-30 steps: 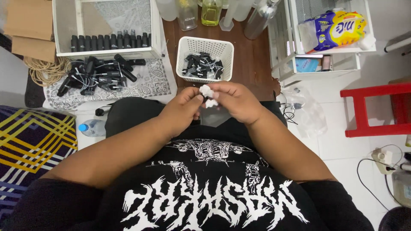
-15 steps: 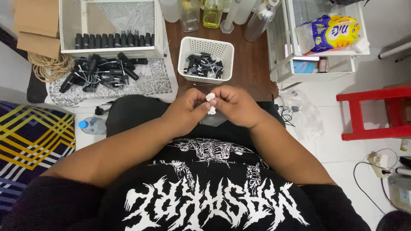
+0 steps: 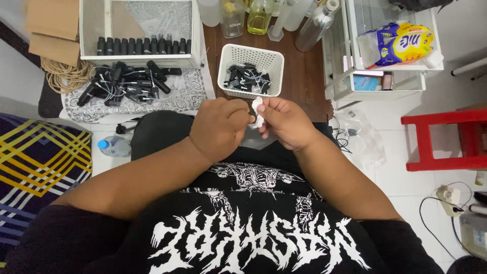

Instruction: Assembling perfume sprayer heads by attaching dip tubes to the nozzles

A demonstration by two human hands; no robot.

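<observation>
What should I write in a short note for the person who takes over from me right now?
Left hand: closed on a small dark part, hidden between the fingers.
Right hand: pinches a white piece against it, above the lap.
White basket in front holds loose black parts.
Left, on the patterned cloth: a pile of black tubes; a row of black tubes stands in the white tray.
Done: the standing row, it seems. Left: the pile and the basket parts.

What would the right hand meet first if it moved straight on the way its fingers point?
The right hand points left toward the left hand, so it would probably meet that hand's fingertips first; the two already pinch a small white piece together.
</observation>
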